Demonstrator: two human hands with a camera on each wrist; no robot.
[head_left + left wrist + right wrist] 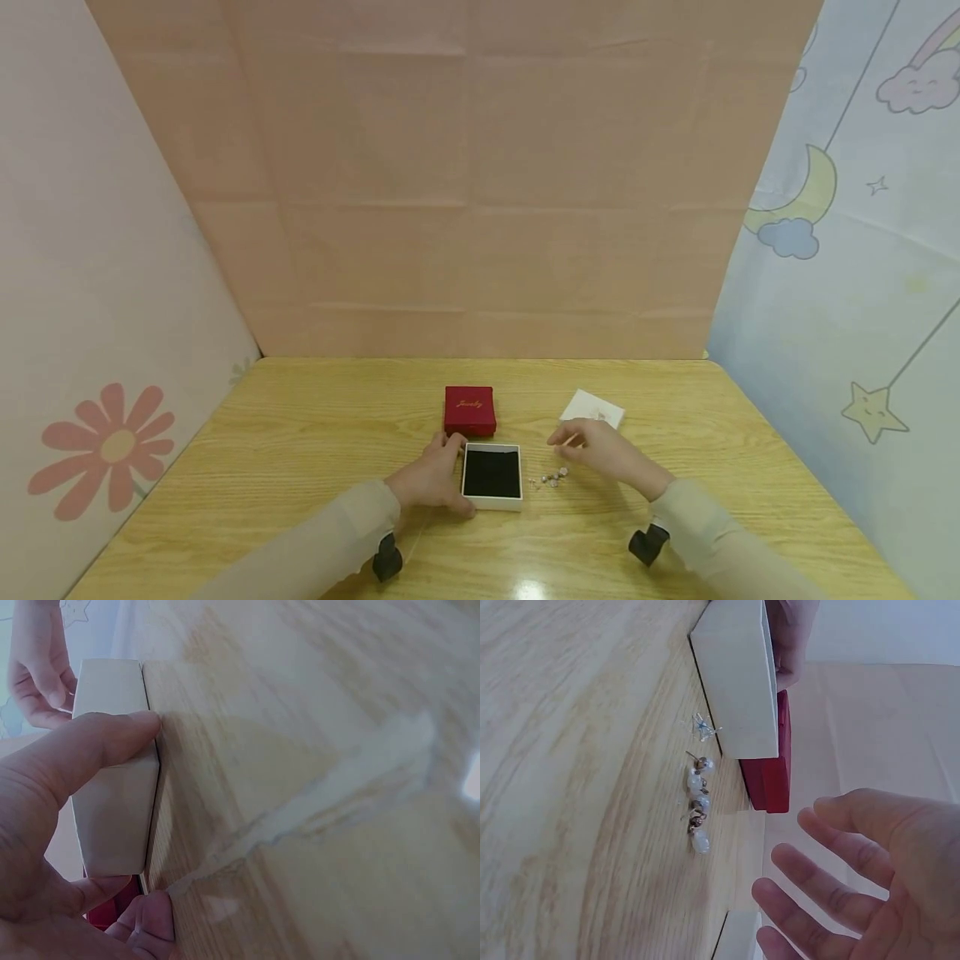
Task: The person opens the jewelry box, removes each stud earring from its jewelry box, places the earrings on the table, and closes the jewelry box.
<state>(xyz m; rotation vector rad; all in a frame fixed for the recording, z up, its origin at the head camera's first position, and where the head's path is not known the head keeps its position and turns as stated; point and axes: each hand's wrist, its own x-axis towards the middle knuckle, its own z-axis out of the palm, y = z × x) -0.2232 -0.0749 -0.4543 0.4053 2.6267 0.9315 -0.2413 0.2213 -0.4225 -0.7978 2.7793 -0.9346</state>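
A small open white box (492,503) with a black lining stands on the table in the head view. My left hand (433,477) grips its left side, the thumb on the near wall (116,735) and the other fingers towards the far corner. To the box's right lie pearl earrings (699,802) with white beads, and a small clear glittering piece (703,727). Just above and beyond them hovers my right hand (603,452), fingers spread and loosely bent with nothing between them in the right wrist view.
Behind the white box sits a red box (469,408) with gold lettering on top. A white card or flat box (592,407) with a faint print lies beyond my right hand, partly covered by it. The wooden table (337,400) ends at a peach backdrop (465,250).
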